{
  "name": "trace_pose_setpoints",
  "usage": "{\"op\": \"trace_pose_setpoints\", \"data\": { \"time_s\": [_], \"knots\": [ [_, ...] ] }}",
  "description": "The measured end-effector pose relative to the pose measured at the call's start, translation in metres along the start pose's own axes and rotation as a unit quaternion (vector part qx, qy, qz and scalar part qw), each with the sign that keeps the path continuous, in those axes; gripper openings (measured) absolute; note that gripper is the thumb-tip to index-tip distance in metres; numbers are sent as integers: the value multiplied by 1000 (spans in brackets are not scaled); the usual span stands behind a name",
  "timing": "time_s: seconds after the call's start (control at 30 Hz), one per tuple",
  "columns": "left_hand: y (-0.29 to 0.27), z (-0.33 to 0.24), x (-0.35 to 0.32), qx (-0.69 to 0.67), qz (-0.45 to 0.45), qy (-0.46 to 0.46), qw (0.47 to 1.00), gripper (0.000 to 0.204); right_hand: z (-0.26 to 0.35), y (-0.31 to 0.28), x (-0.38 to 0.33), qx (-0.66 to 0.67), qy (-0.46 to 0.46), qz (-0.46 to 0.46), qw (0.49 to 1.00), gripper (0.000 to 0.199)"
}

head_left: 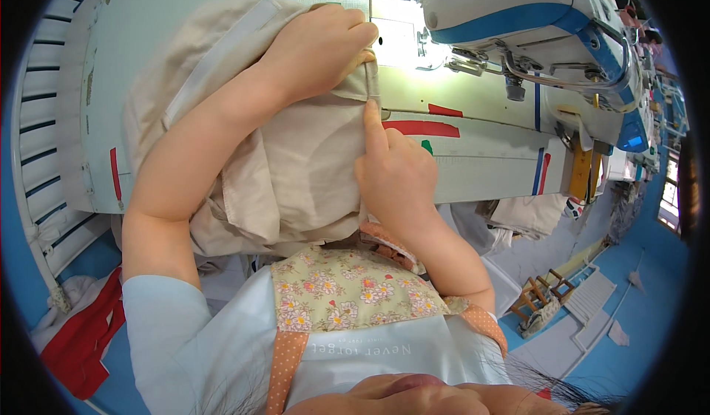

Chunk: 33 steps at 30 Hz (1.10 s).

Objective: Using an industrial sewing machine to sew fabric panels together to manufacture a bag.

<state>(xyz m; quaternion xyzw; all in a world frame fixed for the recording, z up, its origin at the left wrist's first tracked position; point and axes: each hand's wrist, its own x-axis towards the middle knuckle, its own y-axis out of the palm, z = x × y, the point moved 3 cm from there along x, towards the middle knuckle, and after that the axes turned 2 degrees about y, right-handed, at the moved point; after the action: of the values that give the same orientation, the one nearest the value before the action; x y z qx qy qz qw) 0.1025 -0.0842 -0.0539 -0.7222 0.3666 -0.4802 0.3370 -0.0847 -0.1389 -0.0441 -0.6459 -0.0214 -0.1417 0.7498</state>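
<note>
A beige cloth garment point(303, 149) is bunched over the sewing table and hangs past its front edge. My left hand point(322, 49) is closed on the garment's far right edge, its fingers curled over a narrow folded hem. Lower along that same edge is my right hand point(399, 167). Its index finger lies straight along the hem and its other fingers are curled; the thumb is hidden. A pale strip point(222, 56) runs along the garment's left part. The white and blue sewing machine point(510, 12) stands just right of my hands, its lit needle area point(425, 49) beside the hem.
Red tape strips point(421, 127) mark the pale sewing table point(488, 152). A white slatted rack point(41, 141) stands at the left, with red cloth point(85, 341) below it. Cloth pieces point(529, 215) hang at the right, and wooden stools point(540, 293) are on the floor beyond.
</note>
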Motion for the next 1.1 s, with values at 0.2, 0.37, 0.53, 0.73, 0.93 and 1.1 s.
{"op": "trace_pose_setpoints", "data": {
  "time_s": [0.2, 0.37, 0.53, 0.73, 0.93, 1.1],
  "knots": [
    [12, 8, 19, -38, 1, 43, 998, 21, -9, 3, 9, -16, -5, -24, 1000, 56],
    [27, 12, 46, 0, 32, 44, 999, 20, -30, 3, 21, -50, 15, -16, 999, 51],
    [36, 20, 62, 0, 18, 57, 998, 13, -46, 4, 30, -60, 46, 0, 997, 53],
    [42, 23, 72, -24, -3, 61, 998, 18, -58, 8, 33, -48, 65, -16, 997, 55],
    [39, 20, 80, -40, 8, 59, 997, 15, -66, 7, 33, -35, 72, -18, 997, 53],
    [51, 35, 81, -59, 11, 42, 997, 14, -70, 8, 35, -36, 68, -15, 997, 53]
  ]
}}
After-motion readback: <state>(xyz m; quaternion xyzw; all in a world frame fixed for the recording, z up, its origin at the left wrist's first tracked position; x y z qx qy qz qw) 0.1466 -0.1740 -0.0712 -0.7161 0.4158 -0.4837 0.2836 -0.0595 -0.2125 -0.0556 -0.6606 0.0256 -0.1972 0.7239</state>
